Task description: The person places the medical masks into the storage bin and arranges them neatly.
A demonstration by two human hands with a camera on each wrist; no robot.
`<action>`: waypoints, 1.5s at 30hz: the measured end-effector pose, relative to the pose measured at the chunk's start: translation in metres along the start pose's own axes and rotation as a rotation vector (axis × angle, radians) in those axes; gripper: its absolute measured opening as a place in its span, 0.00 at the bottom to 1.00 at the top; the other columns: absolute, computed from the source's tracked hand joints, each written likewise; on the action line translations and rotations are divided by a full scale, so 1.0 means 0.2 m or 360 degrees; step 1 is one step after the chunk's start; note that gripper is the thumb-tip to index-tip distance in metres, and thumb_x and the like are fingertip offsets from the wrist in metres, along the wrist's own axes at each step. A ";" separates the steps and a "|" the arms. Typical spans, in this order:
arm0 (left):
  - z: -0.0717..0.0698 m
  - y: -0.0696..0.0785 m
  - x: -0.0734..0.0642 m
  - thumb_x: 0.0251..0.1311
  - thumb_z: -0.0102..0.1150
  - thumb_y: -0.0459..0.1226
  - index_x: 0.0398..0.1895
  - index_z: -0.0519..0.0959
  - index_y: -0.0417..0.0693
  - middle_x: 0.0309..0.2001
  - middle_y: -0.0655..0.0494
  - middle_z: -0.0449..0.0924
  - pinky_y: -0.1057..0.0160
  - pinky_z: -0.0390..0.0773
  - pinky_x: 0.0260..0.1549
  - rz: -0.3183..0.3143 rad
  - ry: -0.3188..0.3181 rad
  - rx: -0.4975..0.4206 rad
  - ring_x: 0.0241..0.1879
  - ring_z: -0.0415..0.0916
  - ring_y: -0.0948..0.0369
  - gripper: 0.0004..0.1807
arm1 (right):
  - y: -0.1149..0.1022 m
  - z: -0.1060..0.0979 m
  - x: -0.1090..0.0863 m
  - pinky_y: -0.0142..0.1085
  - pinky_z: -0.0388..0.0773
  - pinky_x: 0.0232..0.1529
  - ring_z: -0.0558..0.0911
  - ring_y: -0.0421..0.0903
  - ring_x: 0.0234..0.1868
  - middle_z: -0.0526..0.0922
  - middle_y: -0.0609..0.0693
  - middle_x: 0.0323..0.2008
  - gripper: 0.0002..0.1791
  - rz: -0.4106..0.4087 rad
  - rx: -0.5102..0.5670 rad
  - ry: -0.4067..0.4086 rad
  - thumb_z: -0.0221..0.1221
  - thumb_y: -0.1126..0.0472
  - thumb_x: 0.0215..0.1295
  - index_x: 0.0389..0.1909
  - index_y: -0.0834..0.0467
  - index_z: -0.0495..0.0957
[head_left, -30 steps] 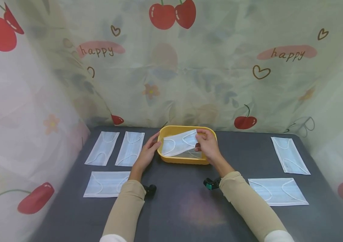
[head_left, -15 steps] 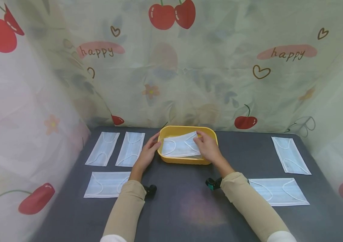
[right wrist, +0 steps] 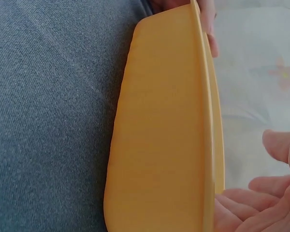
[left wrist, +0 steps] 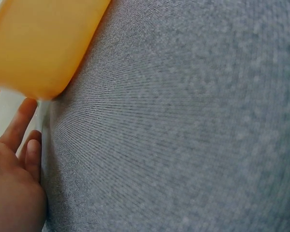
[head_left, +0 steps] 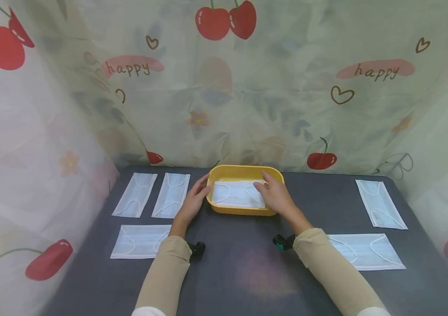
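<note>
My left hand (head_left: 192,199) holds the left end of a yellow plastic bin (head_left: 243,210), its thumb at the rim and fingers along the outer wall. In the left wrist view, some of its fingers (left wrist: 20,124) reach toward the bin's lower corner. A white face mask (head_left: 236,194) lies flat inside, ear loops up; whatever is beneath it is hidden. Over the bin's right end hovers my right hand (head_left: 279,193), thumb and fingers apart. Seen from the right wrist, that thumb (right wrist: 280,145) stands clear of the fingers, nothing pinched between them.
On the dark table (head_left: 231,263), three masks lie at left: two upright ones (head_left: 134,195) (head_left: 171,195) and a sideways one (head_left: 141,241). At right are an upright mask (head_left: 381,204) and one (head_left: 367,251) partly behind the right sleeve. A printed curtain (head_left: 247,109) encloses the table.
My right hand has lowered the mask into the bin and let it go; its raised right end now lies flat. The hand has shifted slightly right. My left hand stays at the bin.
</note>
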State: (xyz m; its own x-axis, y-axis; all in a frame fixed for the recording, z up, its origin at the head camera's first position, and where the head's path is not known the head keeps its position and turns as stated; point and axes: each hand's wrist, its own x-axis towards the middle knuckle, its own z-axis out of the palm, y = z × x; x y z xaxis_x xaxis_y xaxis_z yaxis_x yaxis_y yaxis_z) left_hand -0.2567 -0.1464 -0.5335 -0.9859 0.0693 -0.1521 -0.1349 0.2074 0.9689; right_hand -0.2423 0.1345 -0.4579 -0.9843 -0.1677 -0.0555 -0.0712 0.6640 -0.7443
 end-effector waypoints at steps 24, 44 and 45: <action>-0.01 0.01 -0.01 0.75 0.52 0.52 0.75 0.64 0.76 0.70 0.48 0.72 0.42 0.57 0.76 0.0032 -0.0016 -0.0021 0.73 0.66 0.50 0.27 | 0.04 -0.03 -0.12 0.68 0.49 0.76 0.50 0.62 0.82 0.54 0.59 0.80 0.43 -0.0431 -0.0729 0.0017 0.50 0.34 0.74 0.81 0.52 0.52; -0.01 0.00 -0.01 0.75 0.51 0.54 0.74 0.64 0.78 0.71 0.50 0.71 0.42 0.57 0.77 0.0007 -0.0020 -0.0016 0.74 0.65 0.51 0.26 | 0.17 -0.08 -0.18 0.72 0.35 0.76 0.38 0.69 0.82 0.37 0.60 0.83 0.51 -0.0220 -0.0947 0.0061 0.46 0.23 0.67 0.83 0.45 0.46; -0.01 0.00 -0.01 0.75 0.51 0.53 0.74 0.64 0.78 0.71 0.49 0.71 0.42 0.58 0.77 0.0013 -0.0017 -0.0014 0.73 0.65 0.51 0.26 | 0.18 -0.08 -0.19 0.72 0.35 0.76 0.38 0.69 0.82 0.37 0.61 0.83 0.51 -0.0214 -0.0954 0.0068 0.46 0.23 0.67 0.83 0.45 0.46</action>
State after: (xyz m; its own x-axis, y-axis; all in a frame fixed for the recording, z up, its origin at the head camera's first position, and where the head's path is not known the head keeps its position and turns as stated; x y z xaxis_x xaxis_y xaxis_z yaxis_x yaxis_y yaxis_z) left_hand -0.2551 -0.1479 -0.5322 -0.9859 0.0814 -0.1464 -0.1279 0.1983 0.9718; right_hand -0.2106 0.1757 -0.4715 -0.9652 -0.2571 0.0488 -0.2612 0.9353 -0.2388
